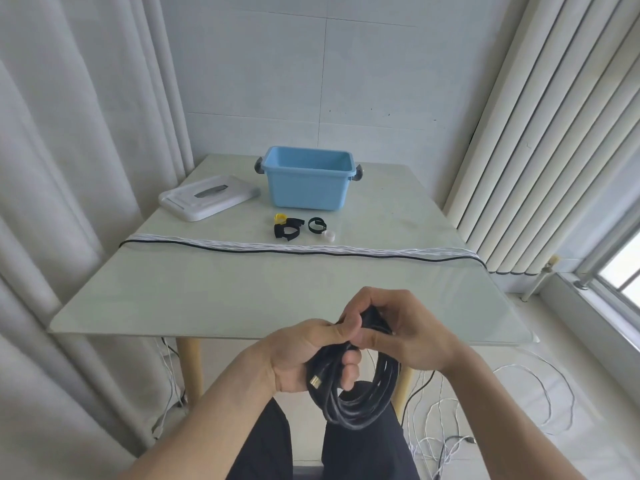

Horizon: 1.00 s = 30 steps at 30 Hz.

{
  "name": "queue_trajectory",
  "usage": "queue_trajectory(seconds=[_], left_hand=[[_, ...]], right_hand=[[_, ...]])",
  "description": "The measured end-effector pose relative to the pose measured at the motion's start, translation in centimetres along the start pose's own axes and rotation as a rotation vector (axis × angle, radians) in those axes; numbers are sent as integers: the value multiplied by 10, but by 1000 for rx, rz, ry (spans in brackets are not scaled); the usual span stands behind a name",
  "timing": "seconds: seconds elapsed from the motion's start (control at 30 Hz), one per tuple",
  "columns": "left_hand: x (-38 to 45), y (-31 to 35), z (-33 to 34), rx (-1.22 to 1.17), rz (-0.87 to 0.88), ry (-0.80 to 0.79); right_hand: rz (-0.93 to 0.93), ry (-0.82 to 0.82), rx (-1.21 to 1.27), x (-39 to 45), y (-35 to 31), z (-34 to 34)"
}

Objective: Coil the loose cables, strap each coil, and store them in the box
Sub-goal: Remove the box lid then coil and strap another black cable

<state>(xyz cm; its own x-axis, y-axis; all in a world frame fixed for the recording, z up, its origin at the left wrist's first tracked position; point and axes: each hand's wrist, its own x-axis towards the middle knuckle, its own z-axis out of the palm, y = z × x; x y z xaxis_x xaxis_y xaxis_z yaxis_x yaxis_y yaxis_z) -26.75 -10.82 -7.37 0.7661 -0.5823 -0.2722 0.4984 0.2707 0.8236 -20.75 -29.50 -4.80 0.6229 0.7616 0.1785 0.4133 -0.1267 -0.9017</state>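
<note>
Below the near edge of the bench [207,299], in front of the person's dark trousers, both hands hold a coiled black cable [360,400]. The left hand [304,355] has its grip clenched around the left side of the coil, fingers curled through the loops and thumb lying across the top, and a metal USB plug [314,382] at one cable end shows just beside its palm. The right hand [398,327] has its grip closed on the top of the same coil, fingers bent over the bundle and thumb pressing toward the left thumb, so the two hands touch there. The coil hangs down from the hands in several round loops. On the bench, a long black cable [242,249] lies stretched from side to side, with a band of white cables [346,250] running alongside it and touching it; both drop off the bench at the left and right edges. Beyond them, near the middle, sits a small cluster of straps: a yellow strap [280,217], two black straps [286,229] bunched together, a black strap loop [317,224] to the right, and a white strap [329,236] just beside that. Farther back stands the open blue box [306,188] with dark handles, and its white lid [207,197] lies flat to the left of it, apart from it. More white cable [519,410] lies loose on the floor to the right, under and past the bench.
</note>
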Motion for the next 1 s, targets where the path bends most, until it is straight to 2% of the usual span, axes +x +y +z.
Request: queue_trajectory(seconds=[0.17, 0.27, 0.33, 0.43, 0.5, 0.6, 0.67, 0.8, 0.9, 1.0], left_hand=[[10, 28, -24, 82, -50, -151], [22, 46, -27, 85, -105, -130], [29, 62, -26, 108, -97, 20], [32, 89, -30, 161, 36, 281], [31, 103, -45, 81, 185, 482], [25, 122, -82, -129, 423, 734], [23, 131, -108, -179, 571, 847], [33, 138, -149, -106, 793, 1025], [45, 142, -176, -41, 891, 1137], [62, 140, -195, 27, 964, 1211]], right_hand=[[25, -131, -68, 31, -2, -20], [43, -118, -61, 57, -2, -32], [35, -49, -47, 74, -2, -37], [27, 93, -146, 96, 1, -39], [26, 253, -360, 106, 10, -40], [49, 441, -366, 118, 38, -44], [81, 412, -431, 131, 59, -44], [145, 328, -548, 167, 87, -32], [205, 345, -628, 205, 103, -28], [347, 302, -713, 241, 119, -31]])
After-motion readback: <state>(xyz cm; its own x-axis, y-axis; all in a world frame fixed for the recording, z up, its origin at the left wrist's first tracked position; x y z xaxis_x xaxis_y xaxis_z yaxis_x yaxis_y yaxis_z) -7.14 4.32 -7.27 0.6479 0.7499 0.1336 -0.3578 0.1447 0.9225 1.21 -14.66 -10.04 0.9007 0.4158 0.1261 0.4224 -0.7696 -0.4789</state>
